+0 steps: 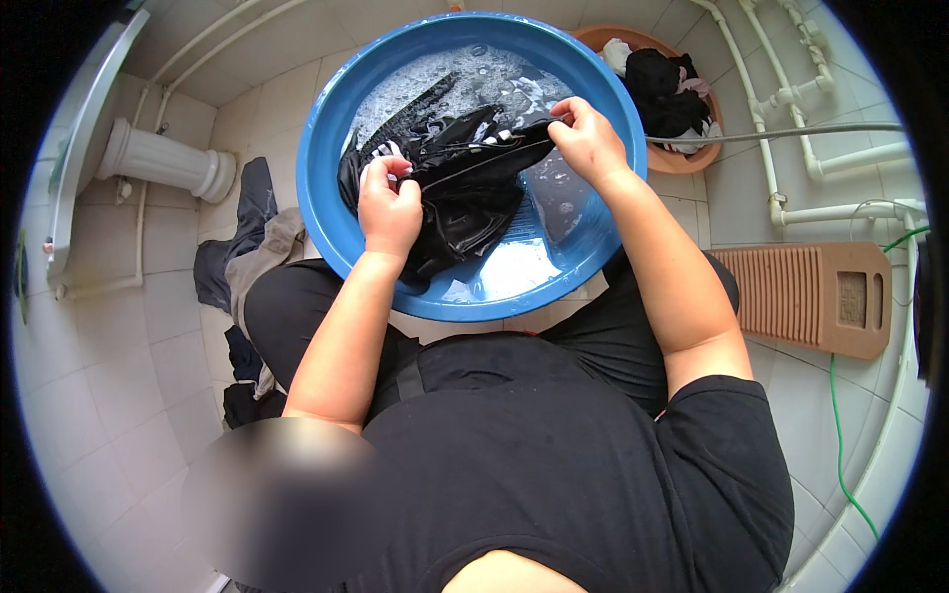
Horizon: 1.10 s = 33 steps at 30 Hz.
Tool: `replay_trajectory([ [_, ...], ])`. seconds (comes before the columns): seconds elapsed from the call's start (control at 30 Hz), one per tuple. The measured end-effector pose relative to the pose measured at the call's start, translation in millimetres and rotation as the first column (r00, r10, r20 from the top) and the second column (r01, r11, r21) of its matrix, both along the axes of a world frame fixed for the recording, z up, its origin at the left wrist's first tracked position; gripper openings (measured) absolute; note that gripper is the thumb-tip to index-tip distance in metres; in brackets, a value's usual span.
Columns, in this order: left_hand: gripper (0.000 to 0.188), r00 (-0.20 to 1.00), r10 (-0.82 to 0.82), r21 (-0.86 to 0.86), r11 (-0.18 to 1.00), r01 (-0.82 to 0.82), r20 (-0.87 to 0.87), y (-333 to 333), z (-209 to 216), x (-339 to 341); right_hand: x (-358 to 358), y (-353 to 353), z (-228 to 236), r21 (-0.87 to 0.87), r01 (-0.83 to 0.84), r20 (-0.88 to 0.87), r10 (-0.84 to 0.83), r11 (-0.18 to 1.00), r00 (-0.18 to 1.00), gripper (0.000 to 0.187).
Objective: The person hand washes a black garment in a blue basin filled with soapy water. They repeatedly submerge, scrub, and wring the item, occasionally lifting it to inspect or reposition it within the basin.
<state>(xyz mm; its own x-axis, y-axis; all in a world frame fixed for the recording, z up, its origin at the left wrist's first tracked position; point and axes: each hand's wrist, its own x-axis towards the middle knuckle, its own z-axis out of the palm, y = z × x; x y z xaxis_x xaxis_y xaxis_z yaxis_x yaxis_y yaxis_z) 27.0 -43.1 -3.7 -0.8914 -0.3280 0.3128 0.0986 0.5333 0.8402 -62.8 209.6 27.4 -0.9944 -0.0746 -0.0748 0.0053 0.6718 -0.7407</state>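
A wet black garment (465,203) lies bunched in a big round blue tub (318,222) of sudsy water (474,71). It has a few white patches near its middle; its exact kind I cannot make out. At the tub's right side, my right hand (590,144) pinches one end of the cloth and holds it stretched just above the water. Closer to the tub's left side, my left hand (389,210) has its fingers curled on the same garment. The cloth spans between both hands, and its lower folds hang into the tub.
An orange-brown basin (682,160) of dark and white clothes stands behind the tub at right. To my right lies a brown washboard (791,296). Clothes (257,232) lie on the floor at left, near a white pedestal (168,163). White pipes (766,109) line the right wall.
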Motion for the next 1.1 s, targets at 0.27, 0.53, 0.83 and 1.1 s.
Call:
replay_trajectory([
  [0.27,0.018,0.991,-0.089,0.363,0.931,0.045,0.105,-7.2,6.9,-1.8,-6.2,1.7,-1.0,-0.308,-0.192,-0.144,0.153,0.932,0.978,0.027],
  [0.53,0.024,0.996,-0.085,-0.021,0.996,0.084,-0.040,18.0,51.0,-5.9,20.6,-26.7,28.2,-0.699,-0.084,0.349,0.442,0.710,0.826,0.017],
  [0.83,0.022,0.954,-0.229,-0.306,0.938,0.163,-0.195,45.3,74.0,-3.9,37.4,-36.2,38.6,-0.823,0.091,0.369,0.405,0.561,0.836,0.018],
  [1.1,0.042,0.935,-0.354,0.013,0.935,0.354,-0.013,29.9,74.7,-1.6,31.8,-33.0,26.1,-0.821,0.330,0.480,0.250,0.467,0.841,0.010],
])
